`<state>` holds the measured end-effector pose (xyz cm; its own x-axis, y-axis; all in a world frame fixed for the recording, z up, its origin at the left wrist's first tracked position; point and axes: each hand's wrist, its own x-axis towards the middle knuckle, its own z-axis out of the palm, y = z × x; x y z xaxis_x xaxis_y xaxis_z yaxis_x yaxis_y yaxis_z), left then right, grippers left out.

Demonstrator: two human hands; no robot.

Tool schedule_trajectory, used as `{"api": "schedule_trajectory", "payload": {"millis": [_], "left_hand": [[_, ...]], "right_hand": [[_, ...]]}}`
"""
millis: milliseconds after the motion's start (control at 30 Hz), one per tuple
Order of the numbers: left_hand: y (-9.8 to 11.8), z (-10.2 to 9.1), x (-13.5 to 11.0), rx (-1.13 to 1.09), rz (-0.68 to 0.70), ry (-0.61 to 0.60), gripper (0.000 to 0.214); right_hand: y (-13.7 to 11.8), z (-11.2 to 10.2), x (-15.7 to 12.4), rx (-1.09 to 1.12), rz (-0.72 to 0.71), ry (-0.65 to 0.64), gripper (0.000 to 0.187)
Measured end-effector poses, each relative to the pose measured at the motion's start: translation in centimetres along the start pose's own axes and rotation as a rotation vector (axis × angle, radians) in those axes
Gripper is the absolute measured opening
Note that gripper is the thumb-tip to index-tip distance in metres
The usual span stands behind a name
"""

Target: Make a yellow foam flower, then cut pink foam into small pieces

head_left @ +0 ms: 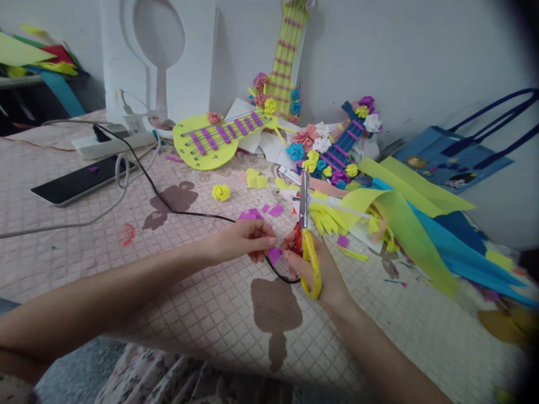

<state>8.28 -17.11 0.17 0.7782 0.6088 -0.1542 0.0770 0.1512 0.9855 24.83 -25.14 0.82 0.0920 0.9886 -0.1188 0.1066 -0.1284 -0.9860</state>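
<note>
Underneath everything lies a table (202,331) covered with a pink quilted cloth printed with brown figures; a plain white wall (421,50) closes the far edge. Against that wall leans one white foam board (189,62) with a guitar shape cut out of it.

Three paper guitars show: one yellow-green guitar (210,140) lying flat towards the far edge, one upright guitar (286,56) propped on the wall, and one blue guitar (346,139) among paper flowers. One blue bag (446,160) stands at the far right corner; loose yellow-green and blue sheets (404,224) spread along the right edge. One dark phone (80,182) and one power strip (113,147) sit at the left edge; one black cable (168,205) runs from there to the hands.

Near the middle of the near edge, the left hand (242,238) pinches a small purple scrap (274,255) between its fingertips; the right hand (326,275) is closed around the yellow handles of one pair of scissors (304,219), blades together and pointing at the far edge, just beside the scrap.
</note>
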Motion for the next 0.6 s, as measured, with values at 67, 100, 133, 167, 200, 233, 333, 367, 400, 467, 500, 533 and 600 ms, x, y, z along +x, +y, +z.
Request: {"api": "schedule_trajectory", "payload": {"millis": [67, 100, 133, 167, 200, 233, 333, 367, 400, 467, 500, 533, 600], "left_hand": [[0.2, 0.2, -0.1, -0.003, -0.011, -0.012, 0.031], [0.2, 0.3, -0.2, -0.002, -0.012, -0.019, 0.031], [0.2, 0.4, -0.2, 0.001, -0.010, -0.026, 0.031], [0.1, 0.5, -0.2, 0.006, -0.008, -0.031, 0.031], [0.0, 0.5, -0.2, 0.006, -0.006, -0.034, 0.031], [-0.2, 0.5, -0.2, 0.000, -0.003, -0.037, 0.031], [-0.8, 0.2, 0.0, -0.038, 0.020, -0.058, 0.033], [-1.0, 0.1, 0.1, -0.050, 0.030, -0.065, 0.033], [-1.1, 0.0, 0.2, -0.059, 0.038, -0.069, 0.033], [-1.1, -0.3, 0.3, -0.077, 0.046, -0.064, 0.032], [-1.1, -0.5, 0.3, -0.089, 0.046, -0.060, 0.032], [-1.0, -0.6, 0.3, -0.102, 0.045, -0.057, 0.032], [-0.6, -0.9, 0.3, -0.122, 0.049, -0.052, 0.033]], "right_hand": [[-0.2, 0.2, -0.2, 0.005, 0.024, -0.005, 0.026], [-0.3, 0.4, -0.3, 0.006, 0.035, -0.008, 0.025], [-0.3, 0.5, -0.4, 0.005, 0.042, -0.009, 0.024], [-0.4, 0.6, -0.5, 0.002, 0.045, -0.008, 0.023], [-0.4, 0.7, -0.6, 0.000, 0.045, -0.005, 0.024], [-0.4, 0.8, -0.7, 0.001, 0.042, -0.002, 0.024], [-0.3, 0.8, -0.6, 0.018, 0.029, -0.009, 0.025], [-0.2, 0.7, -0.6, 0.030, 0.025, -0.009, 0.025], [-0.1, 0.6, -0.5, 0.044, 0.023, -0.005, 0.026], [0.3, 0.4, -0.2, 0.066, 0.015, 0.023, 0.027], [0.6, 0.2, -0.1, 0.070, 0.008, 0.043, 0.027], [0.8, 0.1, 0.1, 0.070, -0.004, 0.058, 0.028], [1.1, -0.2, 0.3, 0.069, -0.033, 0.079, 0.028]]}}
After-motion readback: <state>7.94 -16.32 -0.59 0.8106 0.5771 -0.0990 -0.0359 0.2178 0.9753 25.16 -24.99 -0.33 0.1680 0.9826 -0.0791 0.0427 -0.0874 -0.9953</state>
